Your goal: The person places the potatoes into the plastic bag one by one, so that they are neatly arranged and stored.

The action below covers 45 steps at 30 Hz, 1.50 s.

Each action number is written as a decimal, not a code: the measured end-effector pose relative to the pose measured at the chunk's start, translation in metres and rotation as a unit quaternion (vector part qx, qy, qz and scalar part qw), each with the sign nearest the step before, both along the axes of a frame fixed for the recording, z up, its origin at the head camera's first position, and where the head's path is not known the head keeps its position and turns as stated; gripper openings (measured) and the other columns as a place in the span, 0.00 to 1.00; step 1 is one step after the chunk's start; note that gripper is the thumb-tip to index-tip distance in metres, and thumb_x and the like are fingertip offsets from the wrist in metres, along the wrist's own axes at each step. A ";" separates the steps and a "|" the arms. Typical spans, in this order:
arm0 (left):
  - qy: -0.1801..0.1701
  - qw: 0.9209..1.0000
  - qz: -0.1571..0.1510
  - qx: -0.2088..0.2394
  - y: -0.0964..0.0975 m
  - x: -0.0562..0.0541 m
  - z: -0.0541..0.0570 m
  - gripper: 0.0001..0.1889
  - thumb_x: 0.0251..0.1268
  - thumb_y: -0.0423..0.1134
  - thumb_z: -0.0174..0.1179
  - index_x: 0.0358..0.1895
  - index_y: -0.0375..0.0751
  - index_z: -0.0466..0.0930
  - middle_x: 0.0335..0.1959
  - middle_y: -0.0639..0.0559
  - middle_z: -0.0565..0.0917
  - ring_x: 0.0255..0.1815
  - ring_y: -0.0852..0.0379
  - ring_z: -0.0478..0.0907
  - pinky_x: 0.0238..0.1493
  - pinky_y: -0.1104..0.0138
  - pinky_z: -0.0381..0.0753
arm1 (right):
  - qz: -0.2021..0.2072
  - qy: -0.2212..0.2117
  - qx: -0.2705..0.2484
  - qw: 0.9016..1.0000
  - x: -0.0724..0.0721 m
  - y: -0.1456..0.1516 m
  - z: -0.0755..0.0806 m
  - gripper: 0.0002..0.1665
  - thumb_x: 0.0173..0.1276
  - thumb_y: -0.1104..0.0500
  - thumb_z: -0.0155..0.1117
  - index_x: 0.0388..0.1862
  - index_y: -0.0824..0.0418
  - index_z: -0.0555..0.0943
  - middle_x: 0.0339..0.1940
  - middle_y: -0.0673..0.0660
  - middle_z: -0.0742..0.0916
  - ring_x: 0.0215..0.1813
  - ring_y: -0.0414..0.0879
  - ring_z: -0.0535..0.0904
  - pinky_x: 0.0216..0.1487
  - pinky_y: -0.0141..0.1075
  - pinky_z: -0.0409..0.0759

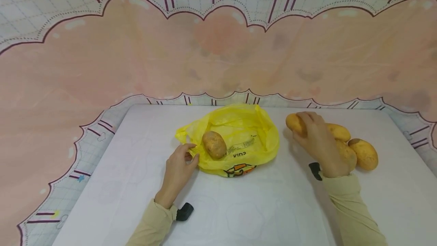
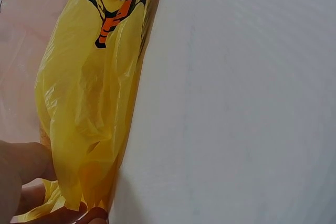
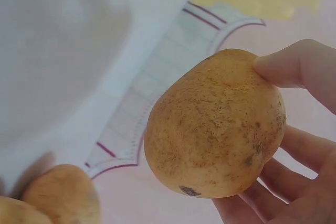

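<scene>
My left hand (image 1: 179,166) grips the left edge of a yellow plastic bag (image 1: 271,139), its thumb and fingers around the gathered film in the left wrist view. The bag lies with its mouth spread wide, black print and an orange figure showing. A brown potato (image 1: 214,144) sits inside, near the left hand. To the right of the bag, my right hand (image 1: 317,141) holds another potato (image 3: 215,129), thumb on one side and fingers on the other. The held potato is raised over the table in the right wrist view.
Several more potatoes lie beside and behind the right wrist, among them a rear potato (image 1: 339,132) and a large potato (image 1: 363,154) at the far right. All this is on a white table (image 1: 256,208). A patterned pink cloth (image 1: 218,60) hangs behind it.
</scene>
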State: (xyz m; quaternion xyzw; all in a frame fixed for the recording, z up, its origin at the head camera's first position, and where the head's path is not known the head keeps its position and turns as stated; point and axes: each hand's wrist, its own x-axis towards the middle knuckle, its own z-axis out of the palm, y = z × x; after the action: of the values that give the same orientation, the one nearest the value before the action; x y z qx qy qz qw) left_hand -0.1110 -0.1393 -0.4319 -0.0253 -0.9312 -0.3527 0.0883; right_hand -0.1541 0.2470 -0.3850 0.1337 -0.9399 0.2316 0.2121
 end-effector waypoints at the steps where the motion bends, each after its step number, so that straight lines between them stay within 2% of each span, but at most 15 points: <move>1: 0.000 1.000 0.000 -0.001 0.000 0.000 0.000 0.18 0.64 0.37 0.65 0.55 0.37 0.80 0.52 0.42 0.83 0.42 0.48 0.85 0.46 0.53 0.84 | 0.000 0.003 -0.003 1.000 0.000 -0.001 0.002 0.28 0.57 0.66 0.69 0.57 0.72 0.76 0.54 0.73 0.78 0.57 0.69 0.73 0.59 0.63 0.72; 10: 0.007 1.000 -0.002 -0.003 0.000 0.000 0.000 0.18 0.64 0.37 0.65 0.55 0.36 0.80 0.52 0.42 0.83 0.42 0.48 0.85 0.46 0.53 0.84 | 0.006 -0.008 0.001 1.000 -0.002 -0.016 0.024 0.30 0.59 0.65 0.70 0.60 0.71 0.75 0.58 0.71 0.78 0.59 0.66 0.72 0.61 0.61 0.73; 15: 0.000 1.000 -0.002 -0.003 -0.001 0.000 0.001 0.18 0.64 0.38 0.65 0.56 0.37 0.80 0.53 0.43 0.82 0.43 0.48 0.85 0.47 0.54 0.84 | 0.015 -0.008 0.004 1.000 -0.004 -0.024 0.034 0.29 0.60 0.64 0.69 0.61 0.69 0.75 0.59 0.70 0.78 0.60 0.65 0.73 0.62 0.60 0.73; 25: 0.001 1.000 0.000 -0.003 -0.001 0.000 0.000 0.18 0.64 0.37 0.65 0.56 0.37 0.79 0.53 0.42 0.82 0.43 0.47 0.85 0.47 0.53 0.84 | 0.035 0.023 -0.005 0.999 -0.006 -0.037 0.043 0.30 0.59 0.64 0.69 0.62 0.69 0.76 0.61 0.68 0.79 0.61 0.65 0.74 0.62 0.59 0.74; 32: -0.002 1.000 0.000 -0.003 -0.001 0.000 0.001 0.18 0.64 0.37 0.65 0.56 0.36 0.79 0.53 0.41 0.82 0.43 0.47 0.85 0.47 0.53 0.84 | 0.042 -0.002 0.000 0.999 -0.007 -0.050 0.049 0.30 0.60 0.61 0.70 0.62 0.66 0.76 0.62 0.66 0.79 0.61 0.63 0.76 0.59 0.57 0.77; 39: 0.001 1.000 -0.004 -0.004 -0.001 0.000 0.000 0.18 0.65 0.37 0.64 0.56 0.37 0.80 0.53 0.42 0.82 0.43 0.48 0.85 0.46 0.53 0.84 | 0.075 -0.004 -0.003 0.997 -0.010 -0.065 0.050 0.29 0.60 0.62 0.70 0.61 0.65 0.77 0.62 0.63 0.80 0.61 0.60 0.76 0.61 0.55 0.76; 45: 0.004 1.000 -0.005 -0.002 0.000 -0.001 0.000 0.18 0.64 0.37 0.65 0.56 0.36 0.80 0.53 0.42 0.83 0.43 0.47 0.85 0.47 0.53 0.84 | 0.093 -0.021 0.007 0.995 -0.011 -0.077 0.049 0.30 0.61 0.61 0.71 0.63 0.65 0.77 0.63 0.63 0.80 0.62 0.60 0.76 0.62 0.54 0.76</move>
State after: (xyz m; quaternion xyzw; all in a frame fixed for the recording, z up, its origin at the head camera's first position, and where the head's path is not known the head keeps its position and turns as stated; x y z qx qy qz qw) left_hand -0.1118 -0.1394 -0.4314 -0.0310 -0.9314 -0.3513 0.0900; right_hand -0.1655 0.1702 -0.3356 0.2168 -0.9294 0.2462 0.1688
